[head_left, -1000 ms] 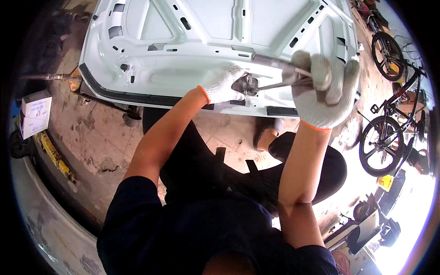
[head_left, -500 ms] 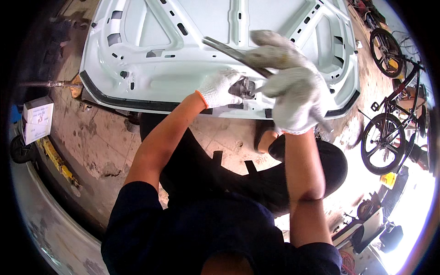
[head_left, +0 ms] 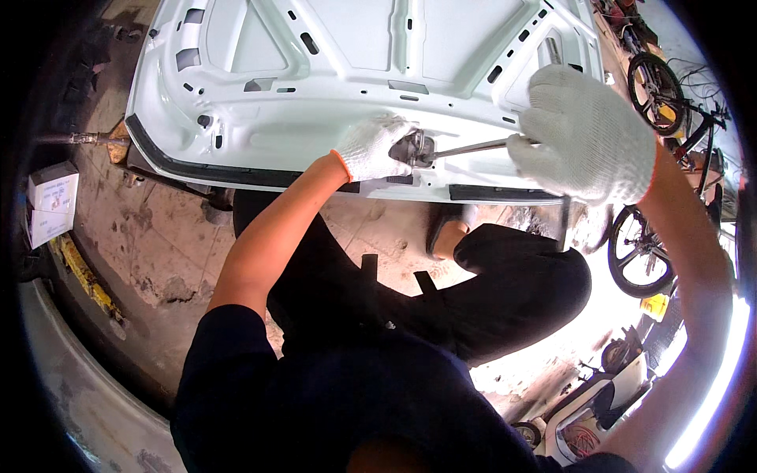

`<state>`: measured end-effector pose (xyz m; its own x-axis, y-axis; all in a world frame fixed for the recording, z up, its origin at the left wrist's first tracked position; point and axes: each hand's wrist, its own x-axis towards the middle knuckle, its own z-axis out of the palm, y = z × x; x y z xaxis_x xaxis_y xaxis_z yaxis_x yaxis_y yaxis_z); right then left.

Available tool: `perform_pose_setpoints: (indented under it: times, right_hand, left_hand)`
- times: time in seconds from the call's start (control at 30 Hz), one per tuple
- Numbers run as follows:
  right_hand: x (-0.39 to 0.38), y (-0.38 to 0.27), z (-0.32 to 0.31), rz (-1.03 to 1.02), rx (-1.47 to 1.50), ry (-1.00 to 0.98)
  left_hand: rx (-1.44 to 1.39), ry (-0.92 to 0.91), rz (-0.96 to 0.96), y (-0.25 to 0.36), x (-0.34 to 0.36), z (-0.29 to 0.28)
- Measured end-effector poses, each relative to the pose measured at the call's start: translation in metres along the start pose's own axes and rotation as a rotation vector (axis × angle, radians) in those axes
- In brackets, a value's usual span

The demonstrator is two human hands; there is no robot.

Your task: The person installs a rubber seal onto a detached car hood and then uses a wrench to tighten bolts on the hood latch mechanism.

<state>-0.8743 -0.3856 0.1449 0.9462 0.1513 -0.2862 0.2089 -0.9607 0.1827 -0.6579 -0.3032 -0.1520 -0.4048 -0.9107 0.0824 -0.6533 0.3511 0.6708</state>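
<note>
A white car hood [head_left: 315, 130] lies with its ribbed inner side up in front of me. On its near edge, around the middle, sits a small dark metal latch [head_left: 422, 150]. My left hand [head_left: 376, 148], in a white knit glove, has its fingers curled round the latch's left side. My gloved right hand [head_left: 587, 138] is closed on the T-handle wrench [head_left: 473, 148]. The wrench's shaft reaches left, its tip at the latch. Its crossbar sticks out beyond and below the glove. The exact seating of the tip is too small to make out.
Black rubber strips [head_left: 489, 193] line the hood's near edge. My bent leg [head_left: 520, 292] is below it. A bicycle [head_left: 643, 248] stands at the right. At the left are a white box [head_left: 54, 201], a yellow bar [head_left: 91, 280] and a grey curved panel [head_left: 95, 378].
My right hand has moved right, away from the latch, and the wrench's crossbar has swung from slanting to nearly upright in the picture. My left hand stays at the latch. The view has shifted slightly.
</note>
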Motion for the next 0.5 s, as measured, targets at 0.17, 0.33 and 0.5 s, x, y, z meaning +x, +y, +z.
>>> perform_pose_setpoints:
  times: [0.17, 0.33, 0.5]
  right_hand:
    - [-0.014, 0.004, -0.011, 0.063, -0.103, -0.434]
    - [-0.006, -0.001, -0.005, 0.248, 0.063, -0.493]
    - [0.04, -0.003, -0.019, 1.036, 0.593, -0.673]
  left_hand:
    - [-0.034, 0.007, 0.028, -0.001, 0.004, 0.006]
    - [-0.037, 0.002, 0.006, 0.004, 0.003, 0.004]
    - [-0.027, 0.013, 0.008, -0.002, 0.0, 0.004]
